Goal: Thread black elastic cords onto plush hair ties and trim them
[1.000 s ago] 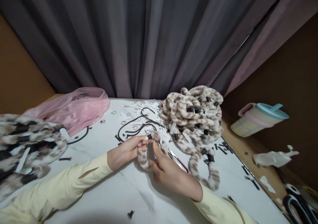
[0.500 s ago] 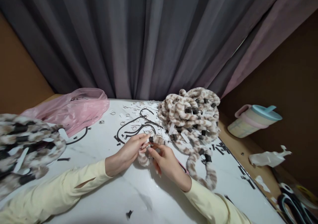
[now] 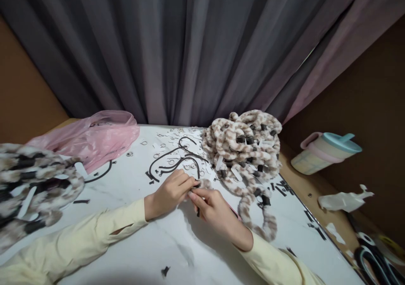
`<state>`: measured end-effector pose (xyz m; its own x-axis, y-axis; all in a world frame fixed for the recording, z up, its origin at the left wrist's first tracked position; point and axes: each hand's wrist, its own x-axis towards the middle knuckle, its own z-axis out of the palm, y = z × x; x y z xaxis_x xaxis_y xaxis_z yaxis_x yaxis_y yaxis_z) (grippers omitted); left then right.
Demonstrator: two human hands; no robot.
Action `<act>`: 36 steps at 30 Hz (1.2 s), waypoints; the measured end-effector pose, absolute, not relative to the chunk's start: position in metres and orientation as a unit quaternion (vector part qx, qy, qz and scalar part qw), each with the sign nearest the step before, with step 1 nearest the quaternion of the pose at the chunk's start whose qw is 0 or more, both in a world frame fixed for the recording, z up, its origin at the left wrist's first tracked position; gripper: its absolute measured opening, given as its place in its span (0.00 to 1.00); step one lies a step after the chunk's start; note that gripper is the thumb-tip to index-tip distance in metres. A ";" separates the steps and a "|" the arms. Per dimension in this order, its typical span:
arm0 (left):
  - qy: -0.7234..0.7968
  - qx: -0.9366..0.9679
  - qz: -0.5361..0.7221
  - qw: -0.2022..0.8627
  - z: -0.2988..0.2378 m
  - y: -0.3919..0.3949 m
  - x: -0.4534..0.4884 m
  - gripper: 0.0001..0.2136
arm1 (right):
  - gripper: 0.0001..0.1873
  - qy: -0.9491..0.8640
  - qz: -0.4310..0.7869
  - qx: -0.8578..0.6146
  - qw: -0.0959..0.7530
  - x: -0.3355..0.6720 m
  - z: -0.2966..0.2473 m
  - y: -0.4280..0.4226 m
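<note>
My left hand (image 3: 173, 194) and my right hand (image 3: 218, 215) meet above the middle of the white table, fingers closed. A brown-and-white plush loop (image 3: 206, 184) shows just beyond their fingertips, mostly hidden by them. My left fingers pinch the loop near its dark end. In my right hand is a black cord (image 3: 198, 212), whose short end pokes out below the fingers. Just beyond lie loose lengths of black cord (image 3: 154, 162). Right of my right hand rests another plush loop (image 3: 270, 224) with black-wrapped ends, beside a heap of such loops (image 3: 243, 146).
More plush loops with white tags (image 3: 68, 188) lie at the left, near a pink plastic bag (image 3: 107, 135). Small metal rings (image 3: 171, 160) and black scraps (image 3: 165, 271) are scattered about. A lidded cup (image 3: 325, 152), crumpled white wrapping (image 3: 344, 200) and scissors (image 3: 368, 257) are on the right.
My left hand has turned over knuckles-up and shifted slightly right. The plush loop, which hung below my fingers, now shows mainly behind them. A black cord end has appeared under my right fingers.
</note>
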<state>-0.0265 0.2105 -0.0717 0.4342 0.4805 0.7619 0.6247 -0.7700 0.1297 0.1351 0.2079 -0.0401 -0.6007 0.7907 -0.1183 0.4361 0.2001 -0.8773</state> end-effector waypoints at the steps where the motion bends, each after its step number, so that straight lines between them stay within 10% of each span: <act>1: -0.327 -0.844 -0.416 0.092 -0.070 0.210 -0.027 0.08 | 0.19 -0.764 0.468 -0.406 0.180 0.136 -0.039 0.208; 11: -0.342 -0.868 -0.357 0.041 -0.075 0.210 -0.024 0.13 | 0.11 -0.877 0.270 -0.385 0.099 0.145 -0.031 0.207; 17: -0.363 -0.856 -0.368 -0.016 -0.071 0.211 -0.019 0.15 | 0.09 -0.950 -0.053 -0.307 -0.023 0.154 -0.025 0.214; 36: -0.453 -0.757 -0.406 -0.241 -0.072 0.199 -0.013 0.15 | 0.12 -0.935 0.202 -0.271 0.108 0.161 -0.054 0.253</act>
